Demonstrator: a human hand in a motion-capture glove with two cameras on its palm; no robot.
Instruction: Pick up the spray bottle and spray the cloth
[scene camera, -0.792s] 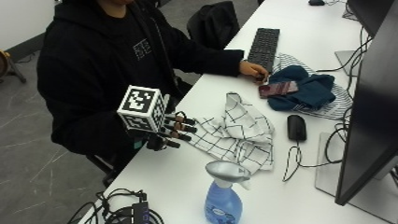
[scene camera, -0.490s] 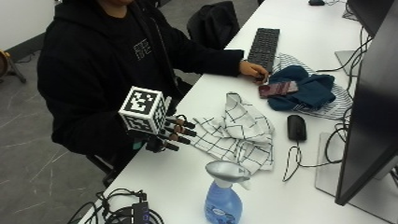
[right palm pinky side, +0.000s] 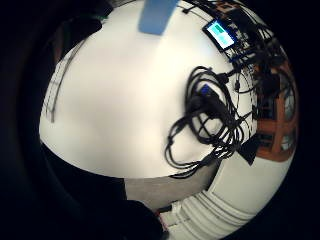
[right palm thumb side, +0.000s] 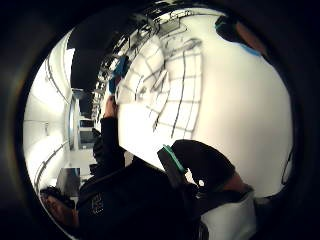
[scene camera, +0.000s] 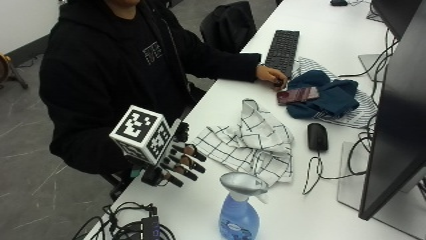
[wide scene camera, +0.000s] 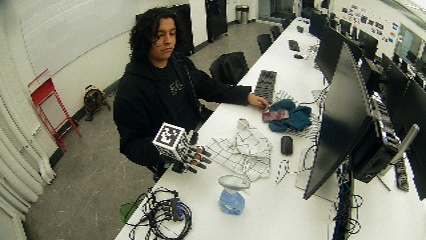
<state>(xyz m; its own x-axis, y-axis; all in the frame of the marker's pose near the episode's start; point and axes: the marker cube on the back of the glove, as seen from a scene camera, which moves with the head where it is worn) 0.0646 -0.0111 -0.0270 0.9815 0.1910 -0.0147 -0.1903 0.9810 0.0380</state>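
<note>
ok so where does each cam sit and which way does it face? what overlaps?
Little finger side palm view: on the gloved palm, facing down at the white table and a cable bundle; no fingers show.
Thumb side palm view: same palm, facing along the table to the checked cloth; the person's dark sleeve shows.
Outside view: raised, across the table; shows the right hand, fingers straight, the cloth and the spray bottle.
Wide outside view: higher and farther back; whole person, row of monitors.
Shared: cloth and bottle in both outside views; cloth also in the thumb view.

Cloth, plastic and a smooth white top

The checked cloth (scene camera: 251, 141) lay soft and crumpled; the spray bottle (scene camera: 239, 210) was translucent blue plastic with a glossy grey head; the surface (scene camera: 313, 210) looked smooth and matt.
</note>
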